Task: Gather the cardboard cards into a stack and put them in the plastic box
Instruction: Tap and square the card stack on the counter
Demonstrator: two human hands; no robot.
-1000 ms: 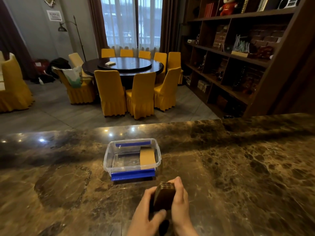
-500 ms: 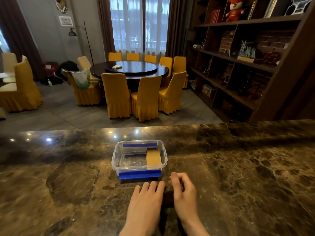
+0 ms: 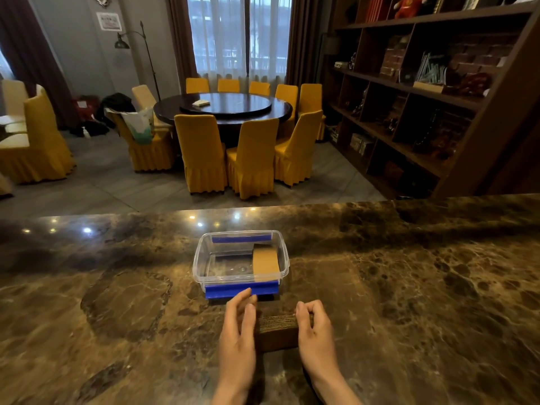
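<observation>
While both hands flank the card stack, counter lies bare around.

Counter: dark brown marble under my hands, glossy, with small ceiling-light glints on its far edge.
Floor: grey tiles beyond the counter.
Table: round, dark, straight ahead of my hands, with a turntable on top.
Chairs: yellow-covered, ringed around the table; more at far left.
Window: behind the table, sheer white curtains, daylight coming through, dark drapes at both sides.
Shelves: dark wood, up the right side, holding books and ornaments.
Lamp: arched floor lamp, left of the window.
Wall: grey, at left, with a framed notice.
</observation>
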